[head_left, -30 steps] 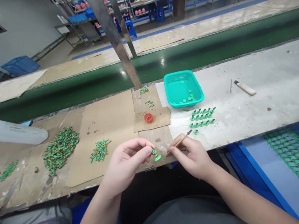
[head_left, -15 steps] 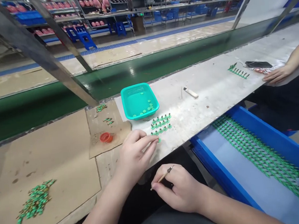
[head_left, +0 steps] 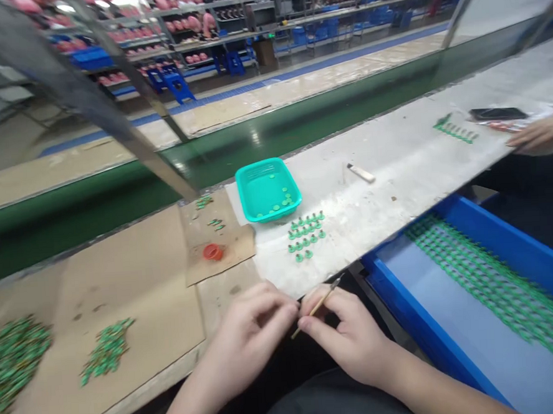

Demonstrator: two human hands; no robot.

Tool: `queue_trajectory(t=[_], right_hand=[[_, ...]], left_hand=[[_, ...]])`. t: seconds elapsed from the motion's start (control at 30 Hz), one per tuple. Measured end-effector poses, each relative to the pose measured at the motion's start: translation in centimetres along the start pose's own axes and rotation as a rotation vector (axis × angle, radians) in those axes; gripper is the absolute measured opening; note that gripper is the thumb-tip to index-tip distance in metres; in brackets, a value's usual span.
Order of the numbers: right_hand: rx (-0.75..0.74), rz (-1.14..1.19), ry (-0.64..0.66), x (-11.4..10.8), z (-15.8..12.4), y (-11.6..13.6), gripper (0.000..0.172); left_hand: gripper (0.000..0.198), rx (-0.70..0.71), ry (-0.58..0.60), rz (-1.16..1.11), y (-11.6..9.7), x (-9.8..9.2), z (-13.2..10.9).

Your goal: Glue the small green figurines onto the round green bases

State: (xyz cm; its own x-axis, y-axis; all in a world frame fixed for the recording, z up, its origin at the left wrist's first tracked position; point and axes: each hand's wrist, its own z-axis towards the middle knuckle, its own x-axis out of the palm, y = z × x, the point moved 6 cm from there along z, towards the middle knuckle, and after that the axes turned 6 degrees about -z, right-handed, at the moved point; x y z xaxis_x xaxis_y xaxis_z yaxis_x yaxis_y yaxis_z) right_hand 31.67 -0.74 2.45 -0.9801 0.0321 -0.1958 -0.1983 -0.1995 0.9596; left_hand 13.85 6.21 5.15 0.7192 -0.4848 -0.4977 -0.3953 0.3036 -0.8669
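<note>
My left hand (head_left: 249, 333) hovers at the table's near edge with its fingers pinched together; what they hold, if anything, is hidden. My right hand (head_left: 352, 336) is right beside it and grips a thin wooden brush (head_left: 317, 304), tip pointing up and to the right. The fingertips of both hands almost touch. Rows of small green pieces (head_left: 306, 235) stand on the white table surface just beyond my hands. Behind them sits a teal basket (head_left: 251, 186) with several green discs in it.
A red cap (head_left: 212, 252) lies on cardboard to the left. Piles of green pieces (head_left: 106, 355) lie further left. A blue tray (head_left: 453, 340) with rows of green parts is at the right. Another person's hand (head_left: 537, 135) rests by a phone (head_left: 498, 113). A green conveyor runs behind.
My left hand has drawn back from the rows of green pieces to the table edge. My right hand has risen with the brush to meet it. The view has swung slightly left.
</note>
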Motion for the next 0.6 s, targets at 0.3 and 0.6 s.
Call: queue_trajectory(t=[0.3, 0.6], right_hand=[[-0.307, -0.250, 0.024, 4.2, -0.5, 0.1, 0.041], [-0.363, -0.383, 0.193, 9.3, 1.9, -0.1, 0.033]], left_hand=[[0.031, -0.363, -0.191, -0.346, 2.9, 0.9, -9.5], [0.035, -0.391, -0.367, -0.130, 5.8, -7.0, -13.6]])
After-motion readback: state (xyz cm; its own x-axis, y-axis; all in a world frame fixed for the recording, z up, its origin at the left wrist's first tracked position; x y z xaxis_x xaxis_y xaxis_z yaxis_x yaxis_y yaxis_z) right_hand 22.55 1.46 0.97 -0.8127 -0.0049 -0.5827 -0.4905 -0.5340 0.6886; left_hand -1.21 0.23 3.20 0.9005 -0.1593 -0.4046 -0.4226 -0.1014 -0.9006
